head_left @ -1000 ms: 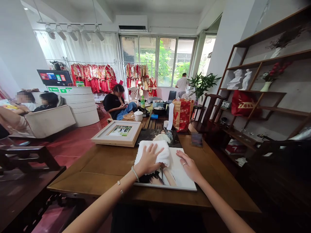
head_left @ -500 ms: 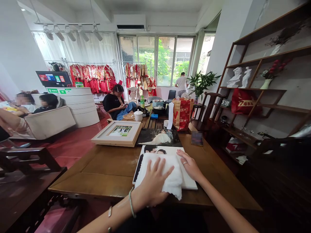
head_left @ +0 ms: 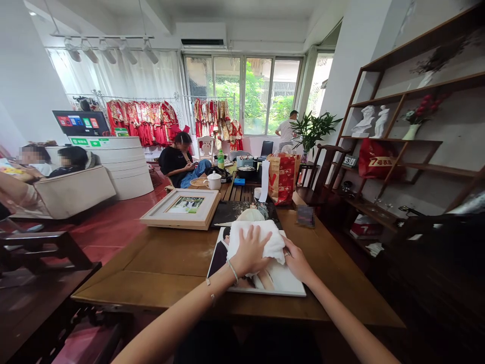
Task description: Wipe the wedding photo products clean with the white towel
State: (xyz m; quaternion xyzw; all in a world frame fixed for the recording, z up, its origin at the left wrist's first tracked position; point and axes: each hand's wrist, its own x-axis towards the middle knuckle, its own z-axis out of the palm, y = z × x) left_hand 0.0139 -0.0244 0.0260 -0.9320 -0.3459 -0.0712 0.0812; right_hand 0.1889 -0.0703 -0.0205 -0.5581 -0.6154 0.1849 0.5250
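Note:
A large photo print (head_left: 284, 282) lies flat on the wooden table (head_left: 170, 263) in front of me. My left hand (head_left: 250, 250) presses a white cloth (head_left: 261, 237) onto the upper part of the print, fingers spread flat over the cloth. My right hand (head_left: 297, 260) rests flat on the print's right side, fingers out, partly tucked under the cloth's edge. A second, dark photo print (head_left: 231, 212) lies just beyond, and a wooden picture frame (head_left: 182, 207) sits at the table's far left.
A red paper bag (head_left: 284, 177) and a small card (head_left: 305, 215) stand at the table's far edge. Behind it is a tea table with a white teapot (head_left: 214, 180). A person sits beyond; others sit on a sofa at left. Dark shelves (head_left: 397, 151) line the right wall.
My left hand slid the white cloth from the print's top down to its near edge, then back up toward the top right. My right hand stayed on the print's right side.

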